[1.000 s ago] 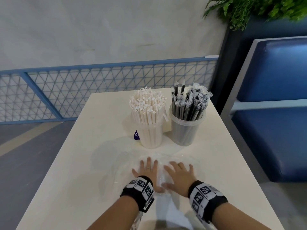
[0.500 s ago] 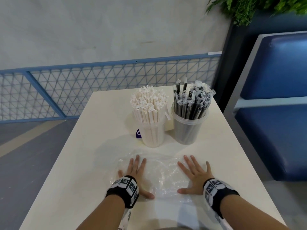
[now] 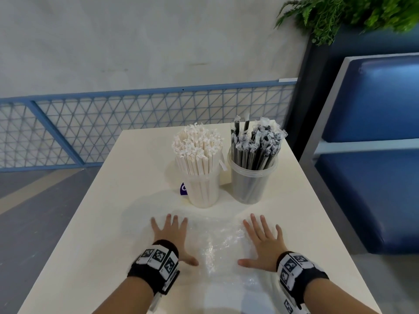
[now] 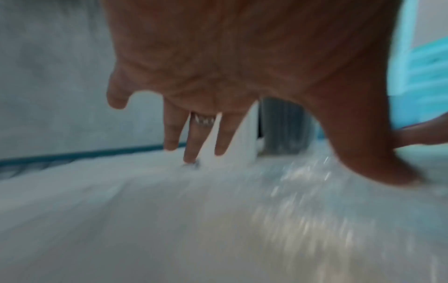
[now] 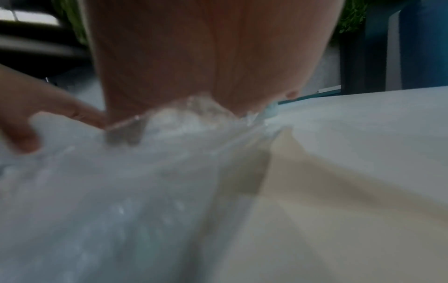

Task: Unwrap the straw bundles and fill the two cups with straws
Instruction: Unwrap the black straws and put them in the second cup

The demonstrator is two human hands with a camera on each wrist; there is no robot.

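Two clear cups stand at the far middle of the table. The left cup [image 3: 203,189] is packed with white paper-wrapped straws [image 3: 197,146]. The right cup [image 3: 251,182] holds black straws [image 3: 256,143] in clear sleeves. In front of them a crinkled clear plastic wrapper [image 3: 217,243] lies flat on the table. My left hand [image 3: 170,234] presses its left side with fingers spread flat. My right hand [image 3: 263,241] presses its right side the same way. The wrist views are blurred; they show the left hand [image 4: 218,95] and the right hand [image 5: 206,57] over shiny wrapper [image 5: 121,191].
The cream table [image 3: 95,234] is narrow, with its edges close on both sides. A small purple label [image 3: 184,189] peeks out beside the left cup. A blue bench seat [image 3: 374,177] stands to the right, a blue mesh railing [image 3: 113,123] behind, a plant [image 3: 351,14] above right.
Both hands have slid apart over the wrapper, left hand to the left and right hand to the right, spreading the plastic flat. The cups have not moved.
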